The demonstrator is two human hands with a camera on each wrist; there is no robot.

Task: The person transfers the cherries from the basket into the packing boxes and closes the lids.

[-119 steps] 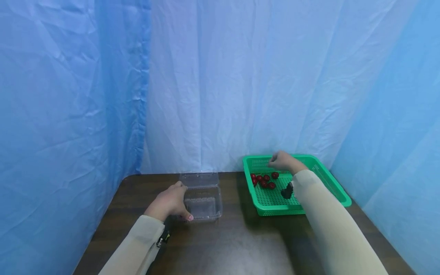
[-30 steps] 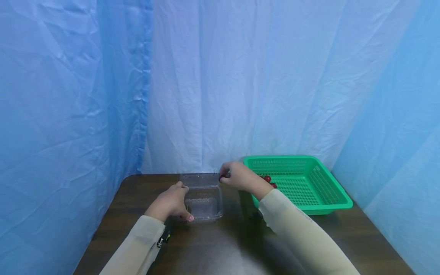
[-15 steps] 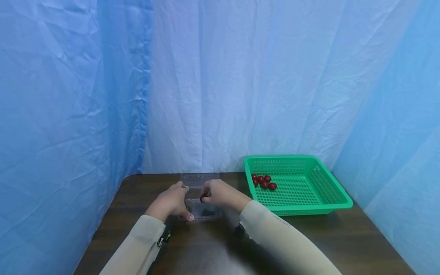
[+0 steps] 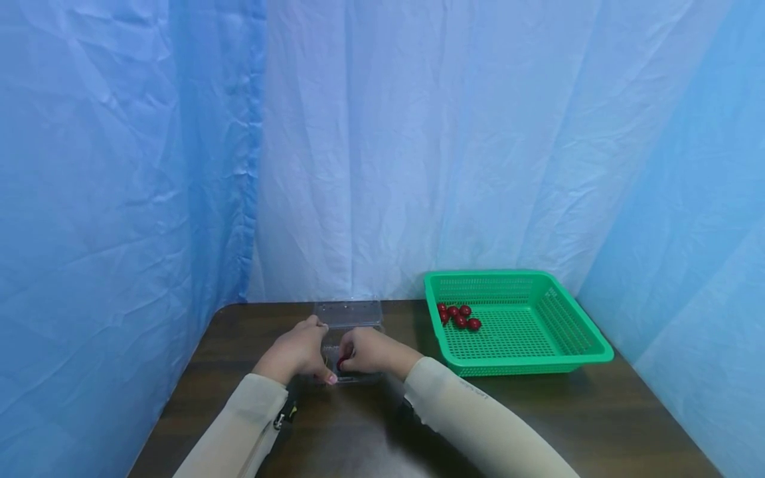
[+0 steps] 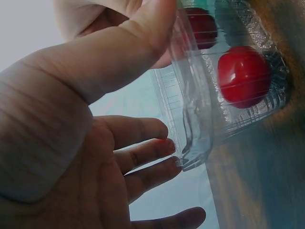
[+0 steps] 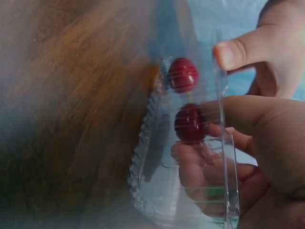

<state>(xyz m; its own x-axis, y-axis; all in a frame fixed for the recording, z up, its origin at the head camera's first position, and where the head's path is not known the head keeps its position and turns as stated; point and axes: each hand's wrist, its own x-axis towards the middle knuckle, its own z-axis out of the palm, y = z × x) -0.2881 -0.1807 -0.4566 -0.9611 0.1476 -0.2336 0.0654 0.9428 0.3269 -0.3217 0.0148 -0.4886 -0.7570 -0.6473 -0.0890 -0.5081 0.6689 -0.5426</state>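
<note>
- Head view, writing first: I make out small dark lettering on the right sleeve (image 4: 508, 425), too fine for me to read.
- The left hand (image 4: 295, 352) is spread at the left end of the box (image 4: 358, 380), thumb by its near rim; the right hand (image 4: 373, 352) pinches a red fruit (image 4: 341, 363) inside the box.
- For edges, I see the lid (image 4: 349, 313) raised at the far side, near the curtain (image 4: 388, 146). A strip of table (image 4: 358, 431) separates box and basket (image 4: 520, 365), and more runs along the near side. The fruit cluster (image 4: 460, 321) sits at the basket's left.
- Left wrist view: I see the left thumb at the box rim, the straight fingertips touching its wall, and a second fruit (image 5: 244, 76) inside, left of the held one.
- Right wrist view: through the plastic, I see the right thumb and fingers around the fruit.
</note>
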